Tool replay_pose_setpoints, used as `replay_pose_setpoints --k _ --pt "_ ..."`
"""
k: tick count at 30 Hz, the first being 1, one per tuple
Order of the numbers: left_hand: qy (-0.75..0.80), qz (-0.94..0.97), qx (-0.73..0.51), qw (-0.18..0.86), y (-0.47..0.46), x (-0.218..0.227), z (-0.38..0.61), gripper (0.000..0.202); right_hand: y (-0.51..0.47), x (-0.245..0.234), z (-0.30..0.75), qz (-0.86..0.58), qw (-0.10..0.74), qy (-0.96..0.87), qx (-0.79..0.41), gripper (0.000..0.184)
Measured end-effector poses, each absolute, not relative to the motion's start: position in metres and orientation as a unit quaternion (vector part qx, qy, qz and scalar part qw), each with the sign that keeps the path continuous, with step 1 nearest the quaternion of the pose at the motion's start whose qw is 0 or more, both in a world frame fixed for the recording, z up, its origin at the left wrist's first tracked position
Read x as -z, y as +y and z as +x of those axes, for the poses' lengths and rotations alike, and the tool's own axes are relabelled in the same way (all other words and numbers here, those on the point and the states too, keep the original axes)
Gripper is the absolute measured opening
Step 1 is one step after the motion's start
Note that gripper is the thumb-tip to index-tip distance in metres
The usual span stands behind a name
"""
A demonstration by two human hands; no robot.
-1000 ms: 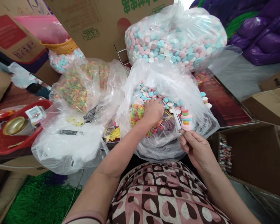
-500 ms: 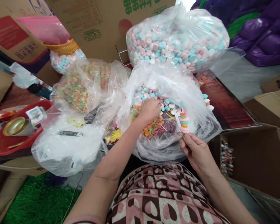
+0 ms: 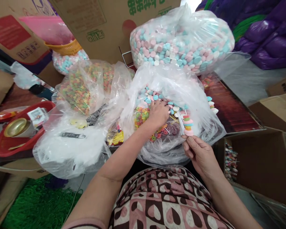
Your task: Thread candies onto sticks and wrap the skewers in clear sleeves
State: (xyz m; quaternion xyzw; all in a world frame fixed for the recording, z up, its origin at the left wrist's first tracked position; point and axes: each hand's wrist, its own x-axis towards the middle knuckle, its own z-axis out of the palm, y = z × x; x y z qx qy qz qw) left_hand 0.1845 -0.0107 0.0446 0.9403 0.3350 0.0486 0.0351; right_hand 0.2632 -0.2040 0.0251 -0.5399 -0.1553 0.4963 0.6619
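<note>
My right hand point(image 3: 199, 151) pinches the lower end of a candy skewer point(image 3: 188, 124), held upright with pink, blue, orange and green pieces stacked on it. My left hand point(image 3: 160, 114) reaches into the plastic-lined tray area, fingers apart and bent down onto the pink, blue and white marshmallow pieces point(image 3: 149, 95). Its fingertips are partly hidden among them. Fruit-coloured gummy rings point(image 3: 140, 116) lie under and beside the left wrist, with purple rings point(image 3: 173, 128) closer to the skewer. White sticks point(image 3: 180, 118) stand just left of the skewer. Clear plastic point(image 3: 157, 152) surrounds these candies.
A big bag of marshmallows point(image 3: 181, 47) sits behind. To the left are a bag of gummy rings point(image 3: 78, 92), a bag of white wrappers point(image 3: 66, 152) and a red basket point(image 3: 4, 151). An open carton point(image 3: 259, 165) with finished-looking skewers point(image 3: 231, 160) stands right.
My left hand has shifted slightly right and toward me over the candies, its fingers now spread over the marshmallows. The right hand and skewer stay almost in place.
</note>
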Motion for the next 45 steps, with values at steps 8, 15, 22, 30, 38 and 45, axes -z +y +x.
replay_pose_setpoints --k 8,15,22,30,38,45 --pt "0.331 0.937 -0.086 0.078 -0.015 -0.049 0.170 0.016 -0.187 -0.032 0.267 -0.582 0.651 -0.227 -0.432 0.031" --pt "0.340 0.686 -0.262 0.588 -0.037 -0.060 0.145 0.022 -0.167 -0.041 0.268 -0.662 0.607 -0.341 -0.275 0.031" --pt "0.293 0.520 -0.320 0.736 -0.073 -0.059 0.124 0.025 -0.157 -0.041 0.256 -0.571 0.645 -0.235 -0.451 0.039" --pt "0.307 0.458 -0.329 0.766 -0.081 -0.043 0.127 0.021 -0.164 -0.035 0.249 -0.566 0.639 -0.273 -0.443 0.030" --pt "0.395 0.709 -0.309 0.496 -0.098 -0.062 0.121 0.014 -0.163 -0.030 0.248 -0.603 0.633 -0.289 -0.390 0.025" --pt "0.361 0.593 -0.313 0.649 -0.099 -0.047 0.125 0.024 -0.161 -0.032 0.247 -0.598 0.642 -0.294 -0.381 0.021"
